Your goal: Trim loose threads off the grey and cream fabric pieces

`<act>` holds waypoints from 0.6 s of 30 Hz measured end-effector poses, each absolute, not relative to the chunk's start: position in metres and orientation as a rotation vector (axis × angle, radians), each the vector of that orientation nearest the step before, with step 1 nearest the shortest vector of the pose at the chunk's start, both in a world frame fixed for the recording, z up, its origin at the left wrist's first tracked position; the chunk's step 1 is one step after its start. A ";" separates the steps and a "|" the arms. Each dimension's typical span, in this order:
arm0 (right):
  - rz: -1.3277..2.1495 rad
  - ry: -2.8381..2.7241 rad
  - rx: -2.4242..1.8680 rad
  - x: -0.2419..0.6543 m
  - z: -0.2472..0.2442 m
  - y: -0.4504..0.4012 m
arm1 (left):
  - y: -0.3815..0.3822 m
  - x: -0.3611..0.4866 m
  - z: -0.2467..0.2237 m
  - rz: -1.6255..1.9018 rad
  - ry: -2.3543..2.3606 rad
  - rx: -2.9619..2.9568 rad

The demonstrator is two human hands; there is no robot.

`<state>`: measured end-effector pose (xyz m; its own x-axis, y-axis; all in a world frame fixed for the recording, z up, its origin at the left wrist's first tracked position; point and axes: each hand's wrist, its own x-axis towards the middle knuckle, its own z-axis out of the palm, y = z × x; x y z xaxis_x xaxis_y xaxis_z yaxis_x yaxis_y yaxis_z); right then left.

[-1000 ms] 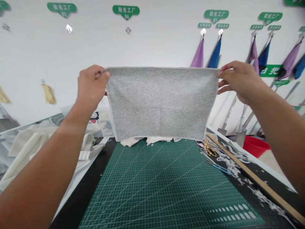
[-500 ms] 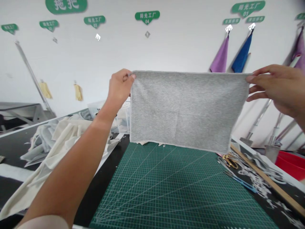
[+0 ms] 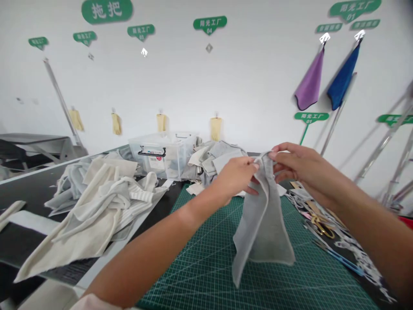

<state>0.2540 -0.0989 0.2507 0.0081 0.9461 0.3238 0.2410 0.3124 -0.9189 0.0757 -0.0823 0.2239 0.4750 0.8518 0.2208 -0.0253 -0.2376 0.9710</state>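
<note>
Grey cloth [image 3: 272, 232], green cutting mat [image 3: 201, 258] with pale grid lines, black surface [image 3: 160, 210]; past the mat's left edge, cream, grey and striped fabrics [image 3: 97, 228].

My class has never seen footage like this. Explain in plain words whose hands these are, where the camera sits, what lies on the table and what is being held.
There is no machine here: a person works with two bare hands. One camera, worn on the head, looks forward and down, so both forearms reach into the picture.

The left hand and right hand hold a gray cloth near its top, and it hangs down over a green gridded mat on a black table. Left of the mat lies a heap of pale fabric; farther back stands a clear plastic box. To the right are gold-handled scissors, a blue-handled tool and white scraps.
</note>
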 end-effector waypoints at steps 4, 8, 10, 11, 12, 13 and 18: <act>0.816 -1.424 -1.122 0.243 0.234 -0.095 | -0.088 0.089 0.203 0.940 0.800 1.639; 0.825 -1.473 -1.106 0.235 0.223 -0.100 | -0.077 0.092 0.185 0.932 0.777 1.684; 0.793 -1.483 -1.078 0.234 0.219 -0.103 | -0.066 0.087 0.181 0.910 0.727 1.664; 0.775 -1.491 -1.070 0.235 0.218 -0.103 | -0.059 0.081 0.182 0.909 0.714 1.659; 0.750 -1.503 -1.075 0.238 0.216 -0.103 | -0.052 0.073 0.183 0.925 0.718 1.659; 0.717 -1.515 -1.094 0.243 0.214 -0.102 | -0.044 0.062 0.187 0.978 0.766 1.653; 0.796 -1.502 -1.251 0.271 0.199 -0.097 | -0.004 -0.030 0.217 1.380 1.132 1.602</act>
